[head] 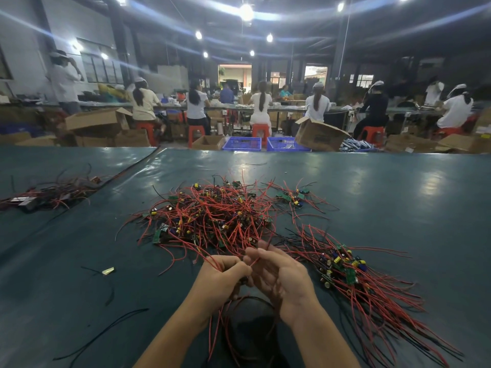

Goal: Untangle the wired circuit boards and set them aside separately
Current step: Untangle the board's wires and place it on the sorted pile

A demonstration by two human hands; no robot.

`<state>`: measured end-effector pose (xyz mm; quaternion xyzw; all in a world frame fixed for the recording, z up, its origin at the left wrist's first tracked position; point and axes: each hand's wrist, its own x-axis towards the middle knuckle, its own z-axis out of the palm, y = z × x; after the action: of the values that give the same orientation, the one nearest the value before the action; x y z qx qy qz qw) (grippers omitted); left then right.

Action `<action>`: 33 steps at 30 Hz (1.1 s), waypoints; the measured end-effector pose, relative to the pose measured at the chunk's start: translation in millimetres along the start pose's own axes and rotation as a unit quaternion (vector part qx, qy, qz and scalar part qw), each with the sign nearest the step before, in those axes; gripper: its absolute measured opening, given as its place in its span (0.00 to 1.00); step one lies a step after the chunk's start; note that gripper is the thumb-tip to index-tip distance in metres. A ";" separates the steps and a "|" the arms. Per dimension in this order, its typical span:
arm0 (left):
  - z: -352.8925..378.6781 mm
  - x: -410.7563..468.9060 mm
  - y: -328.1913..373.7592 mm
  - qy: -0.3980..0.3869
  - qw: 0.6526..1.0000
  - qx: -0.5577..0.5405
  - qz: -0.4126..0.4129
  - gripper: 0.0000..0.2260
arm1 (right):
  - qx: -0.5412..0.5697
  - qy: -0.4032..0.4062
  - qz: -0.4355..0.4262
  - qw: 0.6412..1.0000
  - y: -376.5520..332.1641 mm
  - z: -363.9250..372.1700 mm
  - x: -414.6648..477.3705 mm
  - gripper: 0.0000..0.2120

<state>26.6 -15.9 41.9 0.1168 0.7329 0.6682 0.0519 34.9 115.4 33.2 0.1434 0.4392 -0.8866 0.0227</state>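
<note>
Left hand point(223, 273) closed, gripping red wires point(214, 262) at near edge of tangled heap of wired circuit boards point(212, 216). Right hand point(279, 274) fingers curled, appears to pinch same wires. Heap lies straight ahead of both hands. Sorted pile point(345, 272) on tabletop point(398, 195) nearer right hand, long axis running toward near right.

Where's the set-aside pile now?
Head view, right side: the set-aside pile lies on the table just right of the right hand, nearer the camera than the big tangled heap.
</note>
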 end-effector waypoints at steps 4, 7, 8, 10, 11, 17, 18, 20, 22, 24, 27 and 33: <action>2.9 -2.5 3.2 -0.032 0.999 0.005 -0.005 0.21 | 0.020 0.035 -0.028 0.999 -13.0 -11.6 2.7 0.07; 2.1 -4.4 5.5 -0.061 0.998 0.009 -0.012 0.21 | 0.032 0.058 -0.058 0.996 -19.5 -18.7 4.5 0.07; 1.9 -4.4 5.9 -0.066 0.998 0.014 -0.012 0.21 | 0.035 0.059 -0.063 0.996 -19.8 -19.1 4.7 0.07; 1.7 -4.4 6.1 -0.070 0.997 0.014 -0.012 0.21 | 0.047 0.059 -0.068 0.995 -18.5 -17.5 4.5 0.06; 1.3 -4.5 6.5 -0.071 0.997 0.014 -0.013 0.21 | 0.056 0.062 -0.068 0.994 -17.8 -16.1 4.3 0.06; -1.6 -5.1 5.8 -0.087 0.996 0.012 -0.021 0.22 | 0.109 0.069 -0.062 0.990 -18.8 -12.9 1.7 0.06; -1.6 -5.2 5.9 -0.090 0.996 0.013 -0.021 0.22 | 0.111 0.067 -0.062 0.990 -18.6 -12.7 1.2 0.06; -2.4 -5.4 5.9 -0.087 0.996 0.009 -0.016 0.22 | 0.110 0.063 -0.064 0.990 -18.7 -12.9 -0.3 0.05; -2.9 -4.8 5.0 -0.065 0.998 0.000 -0.001 0.21 | 0.101 0.057 -0.073 0.991 -20.3 -13.2 -2.2 0.06; -3.4 -3.3 3.2 -0.035 0.999 -0.009 0.012 0.19 | 0.087 0.037 -0.076 0.993 -21.9 -13.0 -3.4 0.12; -4.5 -0.5 -0.2 0.000 1.000 -0.022 0.014 0.17 | 0.059 -0.006 -0.055 0.997 -19.8 -8.2 -5.2 0.19; -6.9 2.4 -2.9 0.000 0.999 -0.041 -0.001 0.17 | -0.047 -0.060 -0.033 0.997 -3.1 3.2 -7.4 0.08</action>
<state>22.4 -22.3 39.9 0.1139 0.7053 0.6973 0.0579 40.8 114.1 39.4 0.0741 0.4829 -0.8721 0.0261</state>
